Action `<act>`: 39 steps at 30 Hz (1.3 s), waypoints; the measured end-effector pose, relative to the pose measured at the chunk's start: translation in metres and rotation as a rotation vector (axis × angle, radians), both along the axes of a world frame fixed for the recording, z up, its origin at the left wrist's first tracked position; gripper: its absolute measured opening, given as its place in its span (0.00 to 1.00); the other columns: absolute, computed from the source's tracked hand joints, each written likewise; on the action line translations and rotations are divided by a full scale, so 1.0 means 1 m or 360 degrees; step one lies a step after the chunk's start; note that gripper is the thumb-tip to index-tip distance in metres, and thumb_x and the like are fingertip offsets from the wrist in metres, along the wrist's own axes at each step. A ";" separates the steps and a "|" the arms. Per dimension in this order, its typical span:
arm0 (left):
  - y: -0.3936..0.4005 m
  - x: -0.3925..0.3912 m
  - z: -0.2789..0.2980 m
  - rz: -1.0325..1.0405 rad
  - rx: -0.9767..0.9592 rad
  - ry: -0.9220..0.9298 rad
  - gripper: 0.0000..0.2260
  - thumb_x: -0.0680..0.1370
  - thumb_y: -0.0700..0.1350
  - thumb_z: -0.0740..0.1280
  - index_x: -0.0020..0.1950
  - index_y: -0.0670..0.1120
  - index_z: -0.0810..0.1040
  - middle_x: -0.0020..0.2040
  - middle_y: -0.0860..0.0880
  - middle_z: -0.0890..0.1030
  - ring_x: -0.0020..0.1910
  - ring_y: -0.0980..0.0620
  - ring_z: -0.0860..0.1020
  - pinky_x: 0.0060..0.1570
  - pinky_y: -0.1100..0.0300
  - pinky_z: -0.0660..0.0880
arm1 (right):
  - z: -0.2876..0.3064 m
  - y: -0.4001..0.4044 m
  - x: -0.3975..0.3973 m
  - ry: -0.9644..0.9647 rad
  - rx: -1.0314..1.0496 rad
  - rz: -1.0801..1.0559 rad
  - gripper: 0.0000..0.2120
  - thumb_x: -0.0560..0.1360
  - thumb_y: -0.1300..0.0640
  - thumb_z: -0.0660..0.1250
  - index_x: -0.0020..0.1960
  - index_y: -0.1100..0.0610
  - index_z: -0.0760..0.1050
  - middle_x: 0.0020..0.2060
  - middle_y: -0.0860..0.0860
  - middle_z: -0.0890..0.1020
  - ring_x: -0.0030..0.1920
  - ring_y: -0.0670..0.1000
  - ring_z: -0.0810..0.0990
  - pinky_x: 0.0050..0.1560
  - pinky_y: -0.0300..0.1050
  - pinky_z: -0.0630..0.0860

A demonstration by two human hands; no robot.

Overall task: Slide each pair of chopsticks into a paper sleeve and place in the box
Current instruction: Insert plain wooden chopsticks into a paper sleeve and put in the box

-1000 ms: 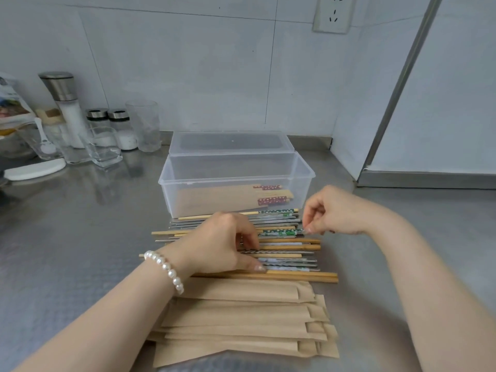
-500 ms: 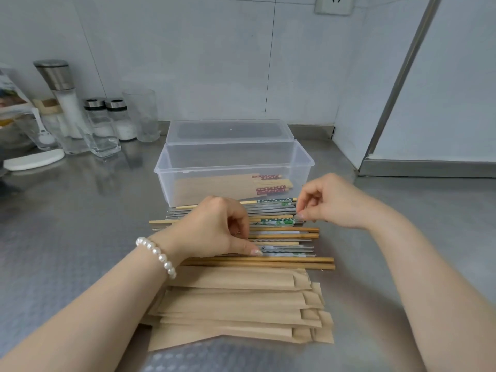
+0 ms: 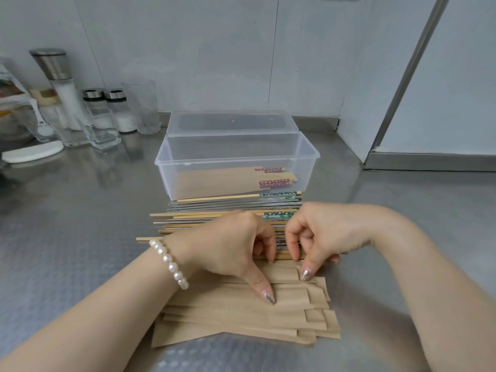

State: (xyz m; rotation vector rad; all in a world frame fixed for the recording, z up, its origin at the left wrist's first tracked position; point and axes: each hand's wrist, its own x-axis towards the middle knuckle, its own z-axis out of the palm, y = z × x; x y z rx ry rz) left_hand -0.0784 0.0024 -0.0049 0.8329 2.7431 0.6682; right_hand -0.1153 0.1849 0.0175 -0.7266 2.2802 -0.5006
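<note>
Lower centre of frame: left hand [image 3: 230, 245] and right hand [image 3: 324, 234] are curling side by side, thumbs pressing the stack of brown paper sleeves [image 3: 241, 315]; whether fingers grip the loose wooden and metal chopsticks [image 3: 214, 210] cannot be told. Clear plastic box [image 3: 236, 162] is sitting beyond on the steel table [image 3: 67, 237].

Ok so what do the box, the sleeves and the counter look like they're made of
Box: seemingly clear plastic, slightly frosted; the sleeved pairs inside show through its wall.
Sleeves: probably kraft paper, matte brown, with flat folded ends.
Counter: looks like stainless steel, grey with a fine embossed pattern, and it reflects the jars dimly.
</note>
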 end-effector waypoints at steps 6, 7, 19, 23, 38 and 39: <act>-0.003 0.001 0.001 0.0032 0.0082 -0.0049 0.17 0.59 0.54 0.79 0.42 0.49 0.82 0.37 0.50 0.79 0.34 0.55 0.74 0.34 0.63 0.71 | -0.004 -0.001 0.001 -0.0001 0.0018 0.0045 0.10 0.65 0.64 0.76 0.38 0.56 0.75 0.25 0.48 0.77 0.24 0.49 0.71 0.23 0.36 0.68; -0.003 0.001 0.001 0.0043 0.0099 -0.0041 0.15 0.60 0.53 0.79 0.41 0.49 0.82 0.37 0.50 0.79 0.34 0.55 0.74 0.34 0.64 0.70 | -0.004 -0.001 0.001 0.0004 0.0017 0.0047 0.10 0.65 0.63 0.76 0.39 0.56 0.75 0.25 0.48 0.77 0.25 0.49 0.71 0.23 0.36 0.68; -0.016 0.000 0.003 0.0056 0.0413 0.0332 0.02 0.62 0.43 0.69 0.32 0.47 0.82 0.28 0.56 0.77 0.28 0.59 0.73 0.32 0.69 0.69 | -0.001 0.000 -0.007 0.0380 -0.0417 -0.0322 0.09 0.74 0.56 0.68 0.35 0.53 0.74 0.21 0.46 0.72 0.22 0.43 0.68 0.27 0.35 0.67; -0.019 -0.003 0.006 0.0077 0.0541 0.0769 0.04 0.63 0.40 0.71 0.30 0.47 0.81 0.27 0.55 0.75 0.28 0.58 0.73 0.34 0.70 0.69 | 0.005 0.000 -0.009 0.0236 -0.0800 -0.0697 0.15 0.77 0.49 0.61 0.38 0.58 0.74 0.21 0.51 0.74 0.19 0.46 0.68 0.20 0.35 0.64; -0.011 -0.011 -0.009 0.0297 0.0395 0.0970 0.23 0.64 0.58 0.68 0.53 0.46 0.76 0.44 0.51 0.80 0.43 0.54 0.76 0.44 0.60 0.71 | 0.000 -0.006 -0.006 -0.0153 -0.1277 -0.0659 0.08 0.70 0.73 0.66 0.38 0.62 0.74 0.29 0.57 0.82 0.34 0.54 0.84 0.31 0.39 0.80; -0.010 -0.012 -0.010 0.0319 0.0412 0.0933 0.23 0.64 0.58 0.69 0.54 0.46 0.77 0.44 0.51 0.81 0.43 0.54 0.77 0.44 0.60 0.72 | 0.000 -0.007 -0.006 -0.0115 -0.1261 -0.0643 0.09 0.70 0.73 0.66 0.38 0.62 0.73 0.30 0.57 0.81 0.34 0.54 0.84 0.32 0.39 0.80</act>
